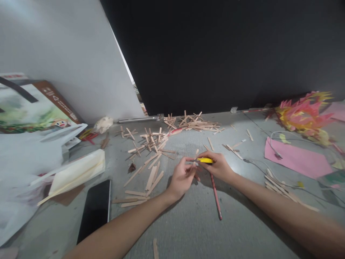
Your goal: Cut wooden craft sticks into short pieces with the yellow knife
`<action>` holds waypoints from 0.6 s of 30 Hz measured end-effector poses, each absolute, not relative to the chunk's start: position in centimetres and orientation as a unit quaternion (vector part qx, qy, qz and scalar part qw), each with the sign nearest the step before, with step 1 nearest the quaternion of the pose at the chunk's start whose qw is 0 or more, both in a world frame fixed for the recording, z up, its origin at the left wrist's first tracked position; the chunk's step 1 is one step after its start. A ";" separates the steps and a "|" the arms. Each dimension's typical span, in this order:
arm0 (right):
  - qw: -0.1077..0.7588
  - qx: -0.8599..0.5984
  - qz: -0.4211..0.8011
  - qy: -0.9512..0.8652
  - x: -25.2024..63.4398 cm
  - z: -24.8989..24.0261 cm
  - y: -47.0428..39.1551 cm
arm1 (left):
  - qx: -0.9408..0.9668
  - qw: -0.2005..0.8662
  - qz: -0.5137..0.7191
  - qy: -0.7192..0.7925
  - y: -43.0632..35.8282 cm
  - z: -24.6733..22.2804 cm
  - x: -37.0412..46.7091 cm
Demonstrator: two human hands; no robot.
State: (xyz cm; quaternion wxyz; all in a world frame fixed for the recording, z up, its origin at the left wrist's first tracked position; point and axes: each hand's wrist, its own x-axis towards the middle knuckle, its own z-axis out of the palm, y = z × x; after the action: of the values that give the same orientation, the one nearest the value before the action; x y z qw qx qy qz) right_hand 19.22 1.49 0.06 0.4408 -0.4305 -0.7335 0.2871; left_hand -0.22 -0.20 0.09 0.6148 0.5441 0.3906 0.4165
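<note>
Near the middle of the head view my left hand (183,176) is closed, its fingertips pinching a wooden craft stick (197,152) that points away from me. My right hand (219,166) grips a yellow utility knife (205,160) from the right. The grey metal tip of the knife meets the stick at my left fingertips; the exact contact is too small to make out. Below my right hand a pink-red pencil (216,199) lies on the grey surface. Loose craft sticks (150,178) lie left of my left hand.
A heap of joined and loose sticks (199,124) lies by the black panel (229,54). A phone (95,208), plastic bag (24,172) and printed box (35,104) stand or lie left. To the right are pink paper (298,158), a cable (260,165) and a pink-yellow paper craft (303,115).
</note>
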 end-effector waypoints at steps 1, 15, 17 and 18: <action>0.436 -0.424 0.289 -0.740 19.2 0.0 1.5 | 0.548 0.613 0.411 0.394 -0.2 0.2 -0.3; 0.411 -0.426 0.274 -0.758 19.1 -0.6 1.6 | 0.571 0.591 0.389 0.417 -0.2 0.1 -0.2; 0.404 -0.425 0.258 -0.768 19.1 -0.7 1.5 | 0.570 0.590 0.387 0.421 -0.2 0.0 -0.2; 0.401 -0.424 0.250 -0.773 19.1 -0.7 1.4 | 0.565 0.594 0.388 0.420 -0.2 -0.1 -0.3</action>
State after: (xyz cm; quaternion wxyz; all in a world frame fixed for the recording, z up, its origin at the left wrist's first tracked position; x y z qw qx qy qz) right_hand 19.09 1.40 -0.66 0.4007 -0.4235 -0.7732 0.2495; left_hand -0.27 -0.25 -0.11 0.5945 0.5655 0.4202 0.3876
